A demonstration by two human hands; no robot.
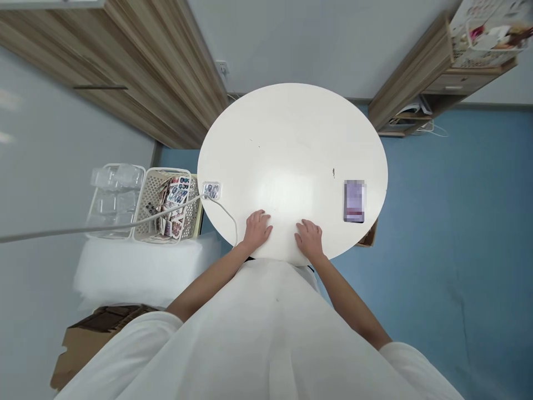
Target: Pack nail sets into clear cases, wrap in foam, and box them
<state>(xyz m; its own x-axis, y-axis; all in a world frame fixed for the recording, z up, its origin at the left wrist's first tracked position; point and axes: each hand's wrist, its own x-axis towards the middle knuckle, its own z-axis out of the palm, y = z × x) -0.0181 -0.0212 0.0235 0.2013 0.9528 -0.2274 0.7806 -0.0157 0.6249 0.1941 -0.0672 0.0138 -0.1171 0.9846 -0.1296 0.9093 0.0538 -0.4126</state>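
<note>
My left hand (257,229) lies palm down near the front edge of a round white table (291,133), fingers stretched out and holding nothing. To its right, my right hand (309,238) rests on the same edge, also palm down with its fingers spread. A small clear case (211,190) with dark and blue pieces in it sits at the table's left edge, with a cable (225,210) passing over it. Toward the right edge lies a purple rectangular thing (354,201), blurred by pixelation. A small dark mark (333,173) shows on the tabletop left of it.
Left of the table stand a white basket (144,208) of printed sheets and another basket (96,206) of clear plastic boxes. White wrapped material (145,272) and a cardboard box (79,350) are below them. A wooden cabinet (158,66) and a shelf unit (420,78) stand behind.
</note>
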